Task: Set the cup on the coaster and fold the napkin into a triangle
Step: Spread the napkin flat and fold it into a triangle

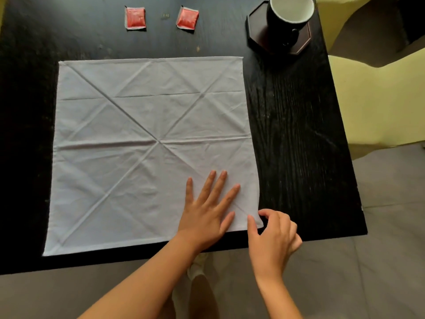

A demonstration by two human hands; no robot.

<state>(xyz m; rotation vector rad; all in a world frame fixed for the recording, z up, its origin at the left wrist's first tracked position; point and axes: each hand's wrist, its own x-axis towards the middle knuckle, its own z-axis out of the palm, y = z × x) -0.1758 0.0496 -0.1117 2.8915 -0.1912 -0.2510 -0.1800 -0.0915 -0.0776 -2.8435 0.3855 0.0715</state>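
A white square napkin [142, 139] lies spread flat on the black table [294, 125], marked by diagonal and straight creases. My left hand [207, 210] presses flat on it near the front right corner, fingers straight and spread. My right hand [273, 236] pinches that front right corner between thumb and forefinger at the table's front edge. At the back right, a black cup [290, 17] with a white inside stands upright on a dark octagonal coaster [257, 31].
Two red sachets [135, 18] [188, 18] lie at the back of the table. The table's front edge runs just below the napkin. Grey floor [368, 272] lies beyond it, and a pale yellow surface [372, 100] is to the right.
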